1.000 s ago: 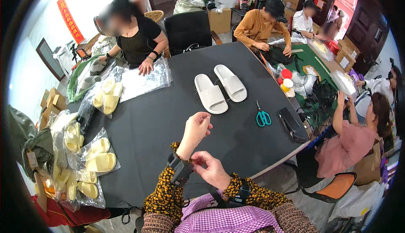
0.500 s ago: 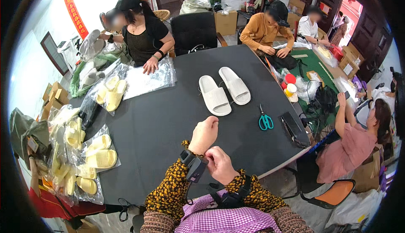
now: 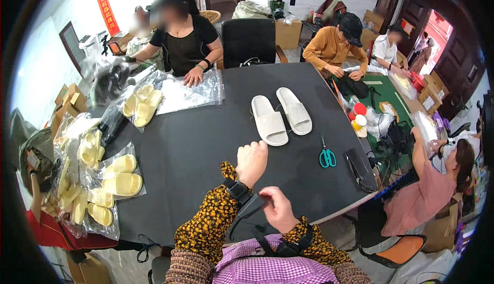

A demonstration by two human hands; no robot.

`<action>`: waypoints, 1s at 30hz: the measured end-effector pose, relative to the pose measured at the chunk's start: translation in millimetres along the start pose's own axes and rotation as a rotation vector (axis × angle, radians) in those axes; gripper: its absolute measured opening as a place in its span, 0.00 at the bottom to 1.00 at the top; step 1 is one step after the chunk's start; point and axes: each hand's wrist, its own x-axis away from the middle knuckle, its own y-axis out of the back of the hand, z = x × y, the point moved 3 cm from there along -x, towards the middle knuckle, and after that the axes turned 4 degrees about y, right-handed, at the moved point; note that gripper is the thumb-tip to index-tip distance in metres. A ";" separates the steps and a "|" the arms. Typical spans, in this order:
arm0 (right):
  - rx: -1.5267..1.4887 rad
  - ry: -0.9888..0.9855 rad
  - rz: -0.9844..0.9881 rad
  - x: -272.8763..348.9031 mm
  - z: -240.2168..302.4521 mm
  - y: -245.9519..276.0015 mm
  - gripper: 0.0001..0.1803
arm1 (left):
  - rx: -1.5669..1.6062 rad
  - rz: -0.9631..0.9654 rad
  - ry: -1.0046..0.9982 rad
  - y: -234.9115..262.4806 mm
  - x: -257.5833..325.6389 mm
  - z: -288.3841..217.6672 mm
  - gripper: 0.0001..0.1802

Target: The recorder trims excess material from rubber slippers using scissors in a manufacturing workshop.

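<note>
My left hand (image 3: 252, 161) is curled into a loose fist above the black table, knuckles up, with nothing seen in it. Around that wrist sits a black strap (image 3: 235, 190) over a yellow-and-black patterned sleeve. A small black box-shaped device (image 3: 250, 206) juts from the strap, and my right hand (image 3: 278, 210) pinches its outer end between thumb and fingers. Just beyond my left hand lie two white ribbed slippers, the left one (image 3: 269, 122) and the right one (image 3: 295, 111), side by side, toes away from me. Teal-handled scissors (image 3: 327, 157) rest to their right.
A black case (image 3: 360, 170) lies near the table's right edge. Bagged yellow slippers (image 3: 122, 183) cover the left side. Across the table, a person in black (image 3: 188, 42) rests a hand on clear plastic bags (image 3: 188, 96). Others sit around a green-topped table (image 3: 383, 91) at right.
My right hand has taken hold of the wrist device's end, which now tilts up and outward. The person in black has turned, with plastic bags blurred in motion at far left.
</note>
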 end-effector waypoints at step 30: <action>0.045 0.377 0.246 -41.1 66.0 -63.5 0.04 | -0.951 0.658 -0.170 -54.2 14.4 28.2 0.17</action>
